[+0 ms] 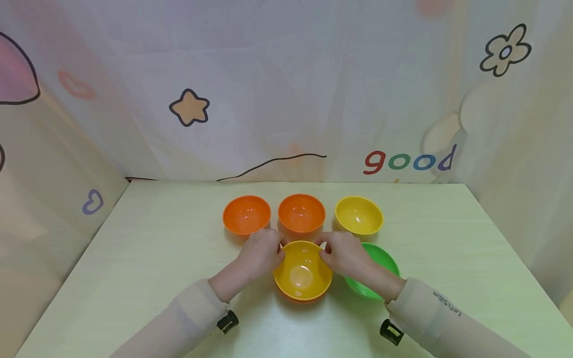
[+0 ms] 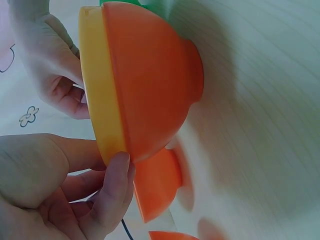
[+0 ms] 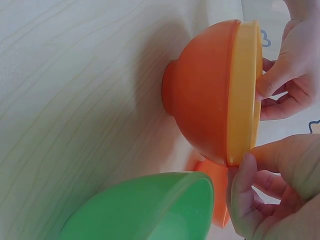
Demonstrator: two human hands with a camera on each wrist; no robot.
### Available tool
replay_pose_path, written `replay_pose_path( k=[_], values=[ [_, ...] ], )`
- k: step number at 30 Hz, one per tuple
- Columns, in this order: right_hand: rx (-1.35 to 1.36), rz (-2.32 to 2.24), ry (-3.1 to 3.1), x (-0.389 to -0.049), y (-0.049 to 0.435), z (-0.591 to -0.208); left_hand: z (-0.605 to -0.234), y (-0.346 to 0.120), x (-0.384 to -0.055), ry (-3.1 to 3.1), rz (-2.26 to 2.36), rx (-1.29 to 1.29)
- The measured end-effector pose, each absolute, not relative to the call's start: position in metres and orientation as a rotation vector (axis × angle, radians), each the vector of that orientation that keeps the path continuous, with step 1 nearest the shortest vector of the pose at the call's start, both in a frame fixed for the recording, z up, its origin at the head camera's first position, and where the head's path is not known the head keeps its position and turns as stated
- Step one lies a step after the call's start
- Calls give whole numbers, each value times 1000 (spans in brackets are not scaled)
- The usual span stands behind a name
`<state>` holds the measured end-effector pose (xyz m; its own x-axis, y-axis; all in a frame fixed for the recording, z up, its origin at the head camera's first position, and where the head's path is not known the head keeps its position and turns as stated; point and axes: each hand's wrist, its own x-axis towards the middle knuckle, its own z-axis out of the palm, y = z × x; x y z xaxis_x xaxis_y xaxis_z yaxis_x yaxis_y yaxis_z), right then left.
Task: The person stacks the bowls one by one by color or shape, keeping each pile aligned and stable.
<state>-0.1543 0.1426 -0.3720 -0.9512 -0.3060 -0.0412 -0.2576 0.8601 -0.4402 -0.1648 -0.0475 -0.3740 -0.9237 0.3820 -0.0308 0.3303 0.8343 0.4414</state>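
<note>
A yellow bowl (image 1: 302, 273) sits nested inside an orange bowl (image 2: 150, 85) at the near middle of the table. Only a band of yellow shows above the orange rim in both wrist views. My left hand (image 1: 263, 253) pinches the yellow bowl's rim at its far left, thumb on the inside. Opposite it, my right hand (image 1: 343, 252) pinches the same rim at the far right between thumb and fingers. The orange bowl's foot stands on or close over the tabletop. A green bowl (image 3: 135, 210) lies just under my right wrist, partly hidden by it.
Behind the hands stand a left orange bowl (image 1: 246, 216), a middle orange bowl (image 1: 302, 214) and another yellow bowl (image 1: 358, 216) in a row. The pale wooden table (image 1: 134, 278) ends at a printed cloth backdrop (image 1: 268, 99) behind and at both sides.
</note>
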Motion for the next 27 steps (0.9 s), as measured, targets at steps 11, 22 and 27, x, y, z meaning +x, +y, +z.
replay_pose_path(
  k=[11,22,27],
  values=[
    [-456,-679,2929,-154,144,-372,-374,-47,-165,2887,658,569],
    [-470,-680,2918,-153,144,-371,-373,-46,-166,2874,633,553],
    [-476,-690,2918,-154,144,-372,-373,-47,-165,2855,663,538]
  ],
)
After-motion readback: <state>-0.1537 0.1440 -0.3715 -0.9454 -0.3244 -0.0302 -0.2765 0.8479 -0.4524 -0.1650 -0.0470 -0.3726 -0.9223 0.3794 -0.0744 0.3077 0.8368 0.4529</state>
